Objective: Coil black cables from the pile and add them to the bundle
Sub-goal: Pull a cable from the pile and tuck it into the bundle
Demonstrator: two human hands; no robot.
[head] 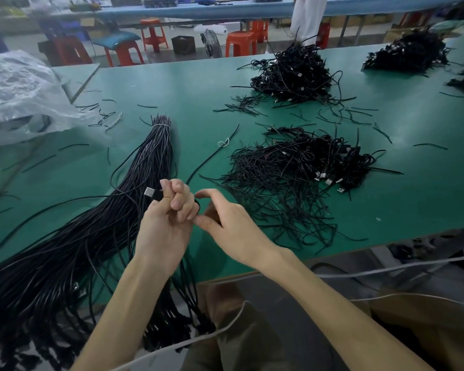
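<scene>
A green table (172, 84) holds a long tied bundle (145, 170) of black cables on the left and a loose pile (292, 172) on the right. Orange stools (240, 42) stand behind. The left hand (166, 220) grips a cable plug (153, 194); the right hand (231, 226) curls beside it, its grip unclear.

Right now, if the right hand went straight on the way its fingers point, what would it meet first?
Most likely the left hand, which grips a plug just ahead of the right hand; depth is hard to judge.

Cable piles (300, 167) flanking — green tabletop (193, 84) between
</scene>
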